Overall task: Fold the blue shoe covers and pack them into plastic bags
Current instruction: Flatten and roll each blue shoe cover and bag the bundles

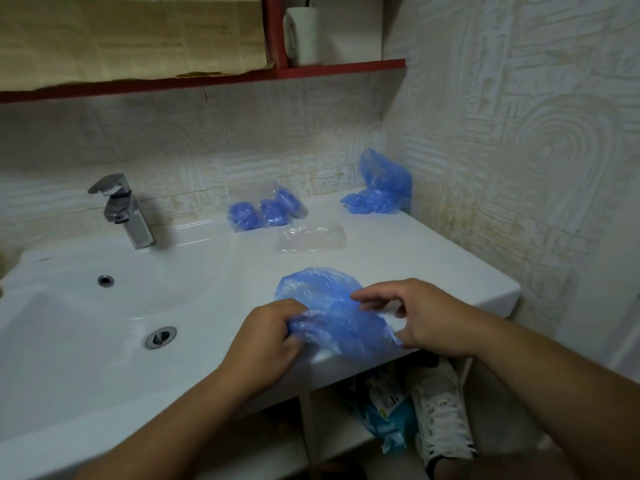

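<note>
Blue shoe cover (332, 313) lies crumpled on the white table (433, 258) at lower ctr of frame, near the front edge, w/ both hands on it. Left hand (266, 337) grips its left end, fingers (294, 342) curled round a bunch of the film. Right hand (429, 313) sits over the right end: fingertips reach left & touch the top of the cover, and the cover's right corner meets the underside of the hand. Can't tell if that hand pinches the film or only rests on it.

Just above the cover, mid-frame, an empty clear plastic bag (311, 240) lies flat on the table. Further up, toward the tiled wall, three packed bags (266, 211) sit close together, each w/ a folded blue wad inside. Loose pile of shoe covers (381, 188) is in the corner, right of ctr, against the wall.

Left half of frame: sink basin (86, 306) w/ chrome drain (160, 337) & chrome faucet (121, 209) behind it. Top of frame: red shelf (311, 69) w/ a white cup (301, 36) on it. Lower right, under the table: a white sneaker (440, 410).
</note>
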`<move>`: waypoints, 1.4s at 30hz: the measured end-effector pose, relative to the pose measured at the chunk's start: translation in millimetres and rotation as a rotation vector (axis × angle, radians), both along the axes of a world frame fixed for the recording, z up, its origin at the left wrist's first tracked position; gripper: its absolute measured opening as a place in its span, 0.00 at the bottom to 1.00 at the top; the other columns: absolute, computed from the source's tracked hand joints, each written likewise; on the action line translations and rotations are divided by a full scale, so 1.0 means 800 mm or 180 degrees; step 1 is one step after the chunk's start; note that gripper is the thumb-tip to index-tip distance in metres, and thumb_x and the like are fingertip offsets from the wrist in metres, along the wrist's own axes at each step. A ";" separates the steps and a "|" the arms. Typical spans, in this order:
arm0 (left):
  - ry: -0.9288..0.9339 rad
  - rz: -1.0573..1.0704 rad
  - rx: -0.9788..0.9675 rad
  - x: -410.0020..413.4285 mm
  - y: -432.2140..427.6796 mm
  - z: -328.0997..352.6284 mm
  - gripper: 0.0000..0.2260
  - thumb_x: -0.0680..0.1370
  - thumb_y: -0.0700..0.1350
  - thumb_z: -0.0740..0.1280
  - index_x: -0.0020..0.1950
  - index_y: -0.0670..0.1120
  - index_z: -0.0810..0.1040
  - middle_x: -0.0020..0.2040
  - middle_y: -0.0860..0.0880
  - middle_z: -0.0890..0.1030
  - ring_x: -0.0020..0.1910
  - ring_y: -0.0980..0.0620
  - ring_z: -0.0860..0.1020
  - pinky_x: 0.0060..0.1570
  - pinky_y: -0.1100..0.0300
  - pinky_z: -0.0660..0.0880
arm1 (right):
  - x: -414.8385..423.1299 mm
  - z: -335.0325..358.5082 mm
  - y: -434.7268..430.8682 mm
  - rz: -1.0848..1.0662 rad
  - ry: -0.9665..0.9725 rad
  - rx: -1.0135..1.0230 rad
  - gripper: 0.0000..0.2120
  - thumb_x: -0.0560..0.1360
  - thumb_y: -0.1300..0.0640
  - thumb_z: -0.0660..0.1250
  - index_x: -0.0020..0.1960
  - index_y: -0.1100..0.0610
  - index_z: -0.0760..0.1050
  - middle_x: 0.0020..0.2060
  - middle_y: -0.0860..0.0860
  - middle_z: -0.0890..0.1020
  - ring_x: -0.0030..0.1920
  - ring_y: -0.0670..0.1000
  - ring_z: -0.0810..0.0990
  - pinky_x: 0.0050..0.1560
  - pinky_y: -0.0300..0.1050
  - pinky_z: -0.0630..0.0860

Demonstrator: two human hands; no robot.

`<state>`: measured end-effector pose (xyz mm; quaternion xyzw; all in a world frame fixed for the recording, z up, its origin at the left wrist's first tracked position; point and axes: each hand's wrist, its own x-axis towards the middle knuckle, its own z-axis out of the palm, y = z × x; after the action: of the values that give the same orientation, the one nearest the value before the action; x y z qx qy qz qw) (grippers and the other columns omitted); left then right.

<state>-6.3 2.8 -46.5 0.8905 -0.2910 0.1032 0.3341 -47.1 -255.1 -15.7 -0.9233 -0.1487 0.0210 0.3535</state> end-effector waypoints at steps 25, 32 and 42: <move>0.0841 0.1243 -0.0307 0.016 -0.004 0.017 0.03 0.81 0.47 0.63 0.54 0.53 0.74 0.33 0.51 0.82 0.34 0.54 0.79 0.34 0.60 0.71 | 0.033 -0.011 0.022 -0.1248 0.0140 0.0628 0.07 0.75 0.54 0.70 0.52 0.53 0.79 0.40 0.49 0.85 0.43 0.47 0.82 0.46 0.44 0.77; 0.0536 0.1688 0.0535 0.021 0.001 0.017 0.09 0.82 0.48 0.59 0.63 0.51 0.70 0.52 0.46 0.81 0.47 0.46 0.77 0.46 0.54 0.74 | 0.042 -0.011 0.015 -0.1551 0.0005 0.0401 0.17 0.80 0.60 0.60 0.67 0.53 0.76 0.63 0.50 0.79 0.63 0.51 0.77 0.61 0.42 0.70; -0.1320 0.0386 0.0346 -0.012 -0.030 0.032 0.14 0.77 0.41 0.61 0.60 0.48 0.79 0.59 0.48 0.80 0.57 0.48 0.77 0.60 0.55 0.73 | 0.045 -0.007 0.031 -0.1503 0.0015 -0.0409 0.19 0.83 0.57 0.56 0.73 0.54 0.69 0.70 0.53 0.74 0.67 0.54 0.73 0.68 0.46 0.67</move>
<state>-16.2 -20.8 -20.8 0.8828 -0.3045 0.2882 0.2119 -11.3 -230.6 -21.4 -0.9530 0.0737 -0.0506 0.2894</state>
